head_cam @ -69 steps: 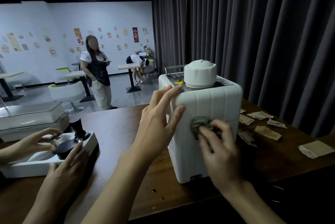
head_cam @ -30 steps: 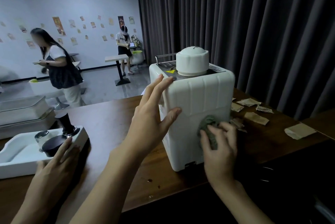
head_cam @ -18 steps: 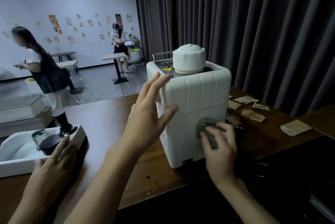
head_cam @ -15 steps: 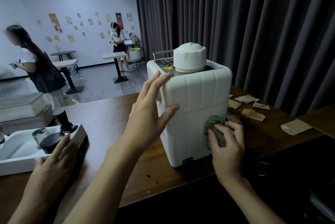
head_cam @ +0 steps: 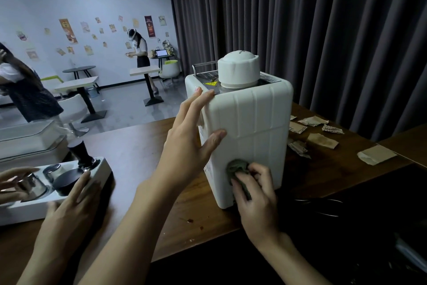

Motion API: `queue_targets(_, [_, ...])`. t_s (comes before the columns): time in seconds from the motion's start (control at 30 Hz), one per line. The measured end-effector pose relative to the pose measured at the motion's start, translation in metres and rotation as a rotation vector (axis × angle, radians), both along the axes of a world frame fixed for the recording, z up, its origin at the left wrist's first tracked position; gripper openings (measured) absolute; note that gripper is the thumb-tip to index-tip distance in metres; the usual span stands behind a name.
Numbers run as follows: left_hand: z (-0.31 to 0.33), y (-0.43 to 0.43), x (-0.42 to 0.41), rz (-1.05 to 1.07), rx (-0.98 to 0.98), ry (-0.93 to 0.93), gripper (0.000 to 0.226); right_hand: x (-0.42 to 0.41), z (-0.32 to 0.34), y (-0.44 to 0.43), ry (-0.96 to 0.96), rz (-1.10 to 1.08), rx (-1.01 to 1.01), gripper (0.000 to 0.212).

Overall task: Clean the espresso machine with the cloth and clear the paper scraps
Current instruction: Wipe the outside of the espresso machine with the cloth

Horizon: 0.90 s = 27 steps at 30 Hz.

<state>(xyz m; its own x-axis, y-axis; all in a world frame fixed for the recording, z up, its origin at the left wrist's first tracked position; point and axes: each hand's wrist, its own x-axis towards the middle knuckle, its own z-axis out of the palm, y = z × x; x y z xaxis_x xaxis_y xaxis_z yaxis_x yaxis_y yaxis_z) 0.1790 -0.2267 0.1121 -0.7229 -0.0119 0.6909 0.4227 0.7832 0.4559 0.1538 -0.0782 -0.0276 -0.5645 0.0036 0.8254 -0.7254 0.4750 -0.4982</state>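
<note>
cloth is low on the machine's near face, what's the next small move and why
Probably slide the cloth up the ribbed face of the espresso machine. The right hand grips it bunched near the bottom edge, with most of the panel above it, and the left hand braces the top corner with straight fingers, so the machine should hold steady.

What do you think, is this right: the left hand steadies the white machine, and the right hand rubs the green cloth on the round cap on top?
Not quite. The head view shows the right hand pressing the green cloth low on the near wall of the white machine, not on the round cap. The left hand does steady it.
</note>
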Motion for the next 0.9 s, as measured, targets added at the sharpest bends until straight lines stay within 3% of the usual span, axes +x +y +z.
queue_targets(0.17, [0.000, -0.002, 0.001, -0.007, -0.010, -0.032, 0.074, -0.021, 0.003, 0.026, -0.123, -0.219, -0.251, 0.017])
queue_targets(0.33, [0.000, -0.001, 0.000, -0.026, 0.007, -0.023, 0.076, -0.014, -0.002, 0.018, -0.148, -0.264, -0.289, 0.017])
queue_targets(0.53, [-0.001, -0.002, 0.000, -0.044, 0.025, -0.018, 0.075, 0.023, -0.016, -0.030, -0.150, -0.115, -0.145, 0.015])
queue_targets(0.7, [0.000, -0.003, 0.001, -0.046, 0.017, -0.031, 0.077, 0.014, -0.020, -0.014, -0.101, -0.044, -0.053, 0.012])
queue_targets(0.9, [0.000, -0.003, 0.001, -0.052, 0.002, -0.027, 0.077, -0.018, -0.011, 0.020, -0.274, -0.322, -0.386, 0.015])
